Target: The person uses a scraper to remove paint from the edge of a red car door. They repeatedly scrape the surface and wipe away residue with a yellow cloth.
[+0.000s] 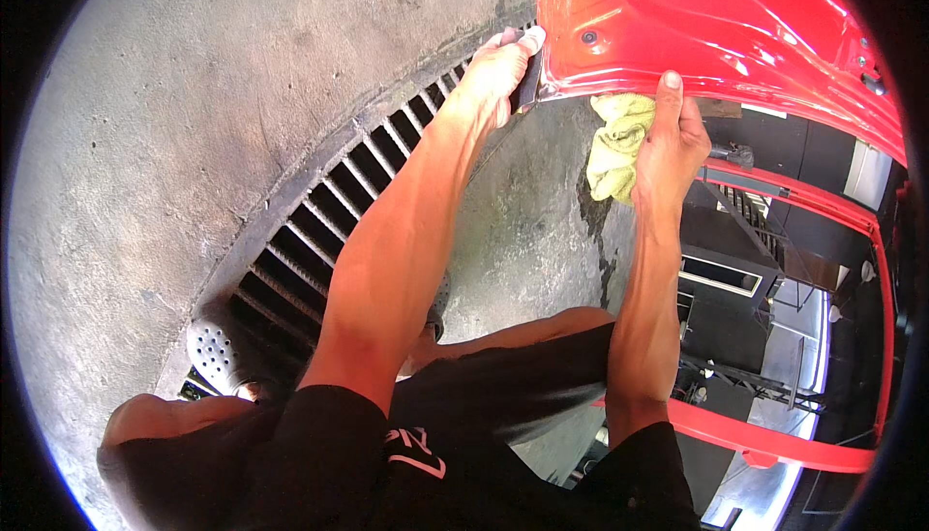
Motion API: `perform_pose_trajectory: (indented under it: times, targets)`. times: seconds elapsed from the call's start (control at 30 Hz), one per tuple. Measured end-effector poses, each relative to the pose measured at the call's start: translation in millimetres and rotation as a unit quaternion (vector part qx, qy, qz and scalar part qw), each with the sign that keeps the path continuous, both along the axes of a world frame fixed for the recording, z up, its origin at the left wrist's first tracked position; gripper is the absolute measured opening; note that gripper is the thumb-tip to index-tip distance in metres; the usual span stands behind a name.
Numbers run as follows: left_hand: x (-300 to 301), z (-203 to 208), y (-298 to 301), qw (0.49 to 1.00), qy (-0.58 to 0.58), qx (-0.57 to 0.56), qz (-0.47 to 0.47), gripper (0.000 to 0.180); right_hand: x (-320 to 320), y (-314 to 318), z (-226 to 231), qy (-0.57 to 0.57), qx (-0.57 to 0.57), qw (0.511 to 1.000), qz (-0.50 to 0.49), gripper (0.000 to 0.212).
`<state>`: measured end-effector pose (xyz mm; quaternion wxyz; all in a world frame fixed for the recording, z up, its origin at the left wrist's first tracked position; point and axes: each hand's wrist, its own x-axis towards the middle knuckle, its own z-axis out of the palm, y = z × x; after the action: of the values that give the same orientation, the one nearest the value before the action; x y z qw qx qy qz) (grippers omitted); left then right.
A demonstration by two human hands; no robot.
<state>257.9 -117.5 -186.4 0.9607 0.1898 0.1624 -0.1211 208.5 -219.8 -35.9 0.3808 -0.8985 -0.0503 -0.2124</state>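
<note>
A glossy red car panel, which looks like a door, fills the upper right. Against its lower left corner, my left hand is closed on a thin dark grey sheet, perhaps sandpaper; its thumb lies by the panel's edge. My right hand grips a crumpled yellow-green cloth just beneath the panel's lower edge, thumb pointing up onto the red paint. The fingers behind the cloth are partly hidden.
A metal floor grate runs diagonally under my left forearm across the concrete floor. My foot in a grey clog stands beside it. To the right are a red car body frame and a dark interior.
</note>
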Motion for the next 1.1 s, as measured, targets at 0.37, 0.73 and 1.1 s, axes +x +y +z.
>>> perform_pose_trajectory:
  times: [0.37,0.73,1.1]
  targets:
    - [-107.9,-46.4,-8.7,0.995,0.074,-0.032,-0.055,0.073,-0.1,-21.3,20.4,0.072,-0.079,0.994,-0.007,0.039]
    - [-103.3,-45.8,4.4,0.981,-0.082,-0.153,-0.091,0.065,-15.9,-17.6,-28.4,0.388,-0.130,0.901,0.146,0.036]
    - [-128.5,-18.9,-20.5,0.926,-0.261,0.271,0.033,0.107,-22.5,-24.8,-22.7,0.413,-0.242,0.871,0.111,0.048]
